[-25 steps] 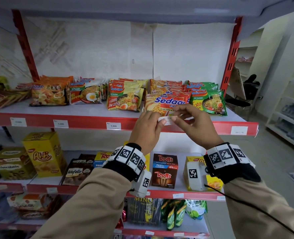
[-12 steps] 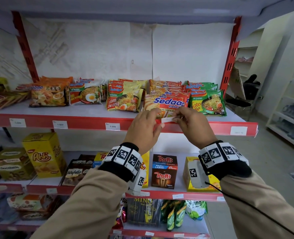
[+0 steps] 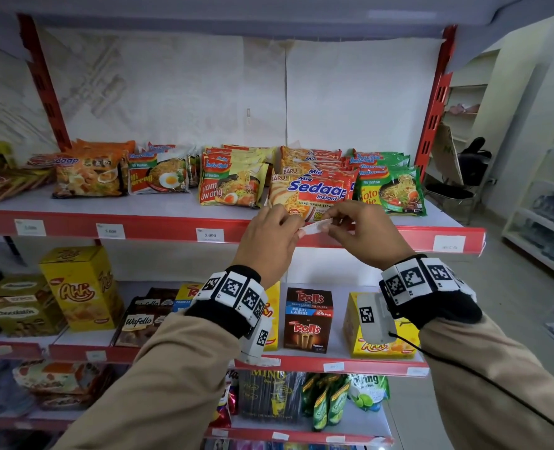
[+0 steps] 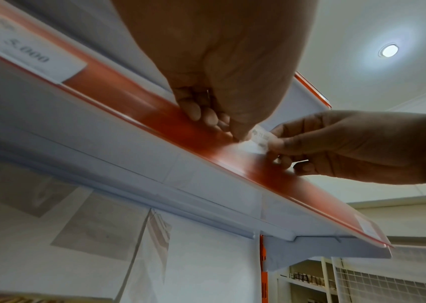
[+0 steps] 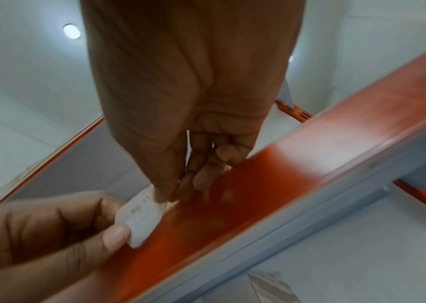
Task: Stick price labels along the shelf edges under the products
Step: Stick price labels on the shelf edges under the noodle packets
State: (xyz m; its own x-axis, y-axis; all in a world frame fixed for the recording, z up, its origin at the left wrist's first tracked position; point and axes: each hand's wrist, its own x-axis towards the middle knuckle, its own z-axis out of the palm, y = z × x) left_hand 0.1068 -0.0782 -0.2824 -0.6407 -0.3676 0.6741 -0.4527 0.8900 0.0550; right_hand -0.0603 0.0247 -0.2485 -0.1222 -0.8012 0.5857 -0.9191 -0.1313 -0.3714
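A small white price label (image 3: 315,227) (image 4: 258,141) (image 5: 142,215) is held between both hands just in front of the red shelf edge (image 3: 158,229) (image 4: 139,100) (image 5: 297,170), below the Sedaap noodle packs (image 3: 314,193). My left hand (image 3: 269,241) (image 4: 222,82) (image 5: 51,229) pinches its left end. My right hand (image 3: 363,235) (image 4: 349,145) (image 5: 188,102) pinches its right end. The label hangs tilted by the strip; whether it touches the strip I cannot tell. Printing starting "Rp 11" shows on it.
White labels (image 3: 210,235) (image 3: 111,230) (image 3: 30,227) (image 3: 449,243) sit along the same red edge. Noodle packs (image 3: 233,186) (image 3: 389,190) line the shelf above it. Boxed snacks (image 3: 308,316) (image 3: 84,287) stand on the shelf below. An aisle with white racks (image 3: 541,203) opens to the right.
Both hands have shifted slightly with the label still pinched between them, bringing it in low against the red shelf edge under the Sedaap packs.
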